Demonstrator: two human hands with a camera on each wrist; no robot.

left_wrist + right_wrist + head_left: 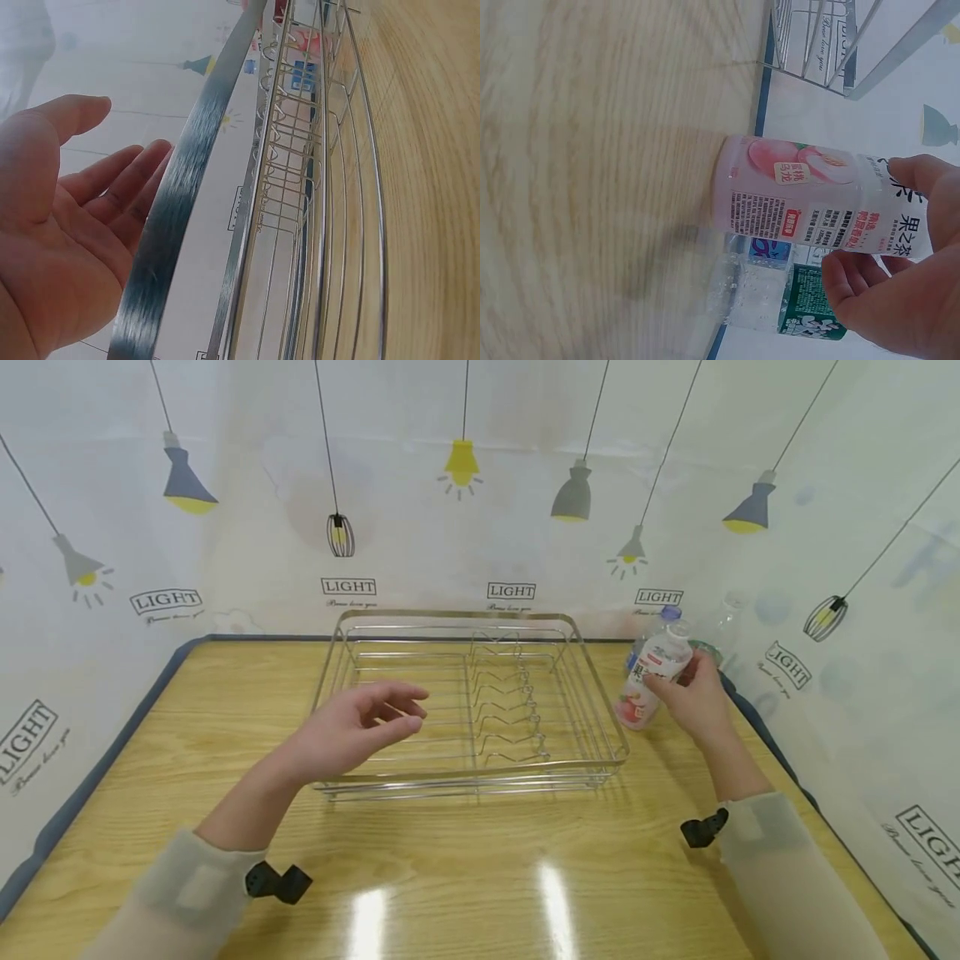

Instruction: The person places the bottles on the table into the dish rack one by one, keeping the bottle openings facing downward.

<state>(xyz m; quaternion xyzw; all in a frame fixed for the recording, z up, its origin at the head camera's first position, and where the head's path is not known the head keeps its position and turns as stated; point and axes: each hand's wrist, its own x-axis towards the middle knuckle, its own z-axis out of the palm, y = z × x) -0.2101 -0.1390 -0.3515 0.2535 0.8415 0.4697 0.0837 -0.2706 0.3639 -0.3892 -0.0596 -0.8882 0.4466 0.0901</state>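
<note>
My right hand (697, 693) grips a pink-and-white drink bottle (651, 681) with peaches on its label, near the table's right side. In the right wrist view, thumb and fingers wrap the upper part of that bottle (802, 195). My left hand (367, 727) hovers over the front left of a metal wire dish rack (476, 772), fingers loosely bent and holding nothing. The left wrist view has the palm (67, 247) beside the rack's flat top rim (180, 187); whether they touch I cannot tell.
Behind the held bottle stand a blue-capped bottle (670, 612) and a clear bottle with a green label (726, 627). The rack's right half carries a row of wavy wire dividers (506, 702). A lamp-patterned cloth (420, 543) borders the wooden table (435, 860) at the back and sides.
</note>
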